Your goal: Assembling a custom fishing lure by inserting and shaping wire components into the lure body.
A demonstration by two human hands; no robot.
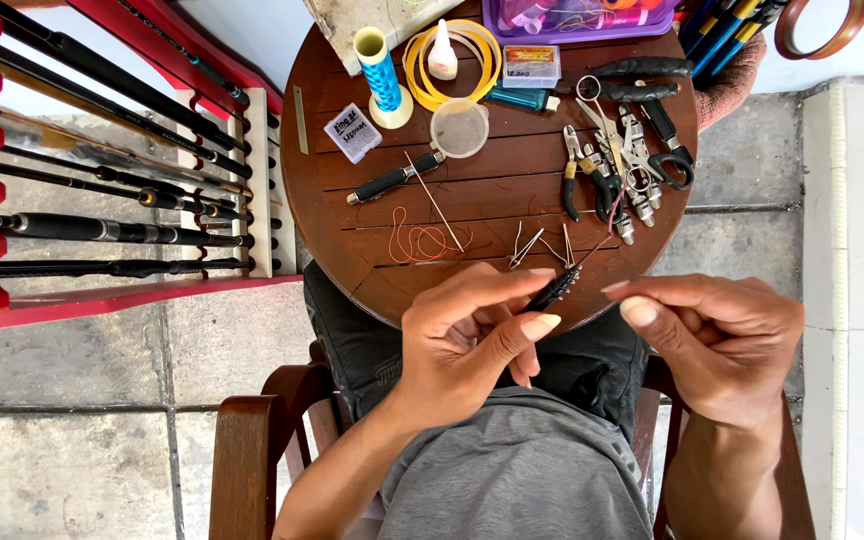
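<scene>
Black slender piece (555, 290) pinched in left hand (472, 335) at table (352, 260) edge, six o'clock. Right hand (722, 340) pinches thin red thread (607, 222). Small white labelled packet (353, 132) at ten o'clock; orange-labelled clear box (531, 64) at twelve.

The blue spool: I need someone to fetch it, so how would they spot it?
On the round wooden table, look at the far-left edge. The blue spool stands upright beside the yellow coil, the only tall cylinder wound in bright blue thread.
</scene>
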